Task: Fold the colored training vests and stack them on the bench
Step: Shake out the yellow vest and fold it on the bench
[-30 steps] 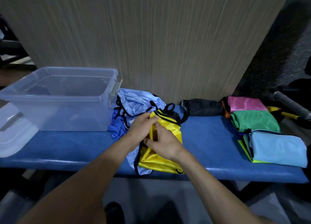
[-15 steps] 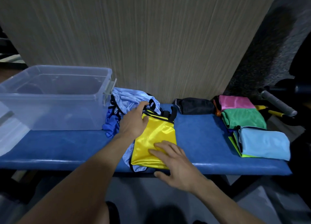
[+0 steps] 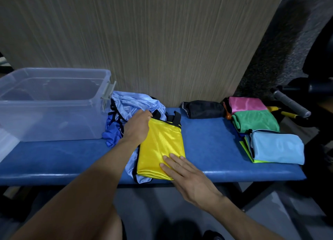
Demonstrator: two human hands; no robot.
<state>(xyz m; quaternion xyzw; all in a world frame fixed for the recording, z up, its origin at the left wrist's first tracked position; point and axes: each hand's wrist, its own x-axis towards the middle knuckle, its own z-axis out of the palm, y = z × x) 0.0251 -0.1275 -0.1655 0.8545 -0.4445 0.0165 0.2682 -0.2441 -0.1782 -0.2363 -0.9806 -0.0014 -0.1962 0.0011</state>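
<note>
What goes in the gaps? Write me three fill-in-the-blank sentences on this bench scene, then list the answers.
1. The right hand presses flat on the ____ vest.
2. The left hand rests at that vest's ____ straps.
3. On the bench, the pink vest lies behind the ____ one.

Answers: yellow; black; green

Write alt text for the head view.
Two hands flatten a folded yellow vest on a blue bench: left hand at its far corner, right hand flat on its near edge. Folded vests lie right, a clear bin left.
</note>
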